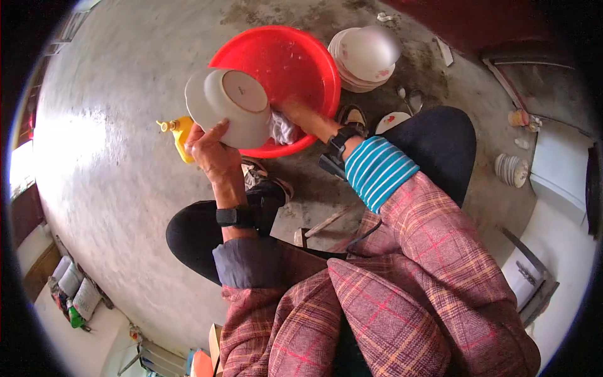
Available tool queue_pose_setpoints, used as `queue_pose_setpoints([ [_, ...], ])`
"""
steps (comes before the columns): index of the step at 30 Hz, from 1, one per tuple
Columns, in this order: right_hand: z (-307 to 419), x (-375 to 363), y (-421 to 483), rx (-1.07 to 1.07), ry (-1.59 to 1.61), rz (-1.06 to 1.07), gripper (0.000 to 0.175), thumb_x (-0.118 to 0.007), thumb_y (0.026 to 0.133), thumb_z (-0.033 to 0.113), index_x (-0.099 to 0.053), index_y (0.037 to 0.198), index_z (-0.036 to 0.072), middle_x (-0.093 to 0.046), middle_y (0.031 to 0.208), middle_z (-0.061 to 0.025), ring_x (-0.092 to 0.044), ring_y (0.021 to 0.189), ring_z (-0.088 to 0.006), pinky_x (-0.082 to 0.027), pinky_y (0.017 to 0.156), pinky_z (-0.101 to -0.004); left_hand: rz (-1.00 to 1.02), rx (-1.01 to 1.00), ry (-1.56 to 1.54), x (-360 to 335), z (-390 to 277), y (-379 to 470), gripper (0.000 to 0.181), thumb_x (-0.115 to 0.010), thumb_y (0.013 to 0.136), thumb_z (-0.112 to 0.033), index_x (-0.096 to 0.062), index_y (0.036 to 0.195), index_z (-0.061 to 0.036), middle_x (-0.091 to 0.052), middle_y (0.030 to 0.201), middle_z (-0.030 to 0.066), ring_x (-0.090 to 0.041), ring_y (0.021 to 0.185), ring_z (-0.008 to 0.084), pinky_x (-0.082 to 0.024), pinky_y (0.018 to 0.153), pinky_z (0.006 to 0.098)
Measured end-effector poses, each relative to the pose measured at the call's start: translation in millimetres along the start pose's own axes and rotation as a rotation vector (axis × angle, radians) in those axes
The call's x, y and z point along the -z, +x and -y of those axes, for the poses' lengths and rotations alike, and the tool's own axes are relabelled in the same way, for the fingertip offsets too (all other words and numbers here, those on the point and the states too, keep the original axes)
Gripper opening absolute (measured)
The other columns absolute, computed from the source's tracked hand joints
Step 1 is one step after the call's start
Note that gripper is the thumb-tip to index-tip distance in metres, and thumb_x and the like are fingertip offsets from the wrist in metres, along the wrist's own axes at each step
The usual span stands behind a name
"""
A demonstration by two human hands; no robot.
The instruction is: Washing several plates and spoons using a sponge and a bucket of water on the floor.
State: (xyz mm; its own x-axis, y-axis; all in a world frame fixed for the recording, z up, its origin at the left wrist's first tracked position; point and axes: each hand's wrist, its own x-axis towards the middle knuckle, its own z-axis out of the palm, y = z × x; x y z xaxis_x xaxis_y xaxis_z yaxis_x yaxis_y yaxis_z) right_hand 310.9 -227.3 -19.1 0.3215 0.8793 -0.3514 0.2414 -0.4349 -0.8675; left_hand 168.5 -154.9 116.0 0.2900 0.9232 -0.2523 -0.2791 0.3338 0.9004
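My left hand (214, 155) is closed on the rim of a white ceramic bowl (214, 101), thumb on its outer side. The bowl is tilted, its round foot facing me, over the near left part of a red plastic basin (306, 52). Inside the basin's outline my right hand (288, 107) is blurred and reaches to the bowl's right edge; the bowl hides its fingers. A bunched whitish cloth (283, 129) lies right beside that hand and the bowl. Whether the fingers grip the cloth cannot be seen. A yellow bottle (183, 136) stands just past my left hand.
Stacked white dishes (348, 84) stand right of the basin. Metal spoons (410, 99) and a flower-patterned dish (388, 121) lie near my right knee. Another dish stack (511, 169) sits by the right wall. My shoes (256, 174) are close to the basin on the concrete floor (118, 226).
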Motion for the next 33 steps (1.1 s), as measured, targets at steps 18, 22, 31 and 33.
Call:
queue_pose_setpoints([
  [18, 125.7, 133.1, -41.5, -0.23, 0.372, -0.281, 0.01, -0.056, 0.047, -0.009, -0.058, 0.056, -0.005, -0.059, 0.065, -0.0142, -0.056, 0.066, -0.0255, -0.041, 0.056, -0.0362, 0.526, -0.924, 1.058, -50.2, 24.3, -52.3, 0.022, -0.065, 0.07, -0.003, -0.059, 0.091, -0.0054, -0.062, 0.08, 0.0119, -0.062, 0.072, 0.0283, -0.047, 0.062, 0.0356],
  [22, 131.2, 143.9, -47.9, -0.151, 0.45, -0.246, 0.01, -0.056, 0.045, -0.011, -0.056, 0.054, -0.007, -0.058, 0.064, -0.0177, -0.056, 0.061, -0.029, -0.043, 0.056, -0.0367, 0.468, -0.973, 1.19, -27.8, 33.6, -47.3, 0.041, -0.064, 0.069, -0.004, -0.055, 0.108, -0.0104, -0.062, 0.107, 0.0053, -0.058, 0.103, 0.0246, -0.039, 0.091, 0.0419],
  [31, 77.7, 124.9, -13.9, -0.204, 0.312, -0.276, 0.011, -0.051, 0.05, -0.006, -0.048, 0.041, 0.001, -0.051, 0.047, -0.0154, -0.051, 0.042, -0.027, -0.038, 0.043, -0.0381, 0.407, -0.563, 1.622, 12.7, 71.5, -14.0, 0.055, -0.051, 0.07, -0.003, -0.044, 0.125, -0.005, -0.041, 0.134, 0.0125, -0.036, 0.125, 0.0317, -0.027, 0.102, 0.047],
  [33, 64.3, 116.1, -10.4, -0.249, 0.186, -0.282, 0.01, -0.05, 0.057, -0.002, -0.053, 0.048, -0.001, -0.054, 0.049, -0.0166, -0.055, 0.046, -0.028, -0.042, 0.045, -0.0395, 0.346, -0.423, 1.732, 23.0, 81.0, -10.5, 0.052, -0.054, 0.069, -0.009, -0.045, 0.12, -0.0006, -0.041, 0.133, 0.0165, -0.037, 0.123, 0.0335, -0.029, 0.101, 0.0478],
])
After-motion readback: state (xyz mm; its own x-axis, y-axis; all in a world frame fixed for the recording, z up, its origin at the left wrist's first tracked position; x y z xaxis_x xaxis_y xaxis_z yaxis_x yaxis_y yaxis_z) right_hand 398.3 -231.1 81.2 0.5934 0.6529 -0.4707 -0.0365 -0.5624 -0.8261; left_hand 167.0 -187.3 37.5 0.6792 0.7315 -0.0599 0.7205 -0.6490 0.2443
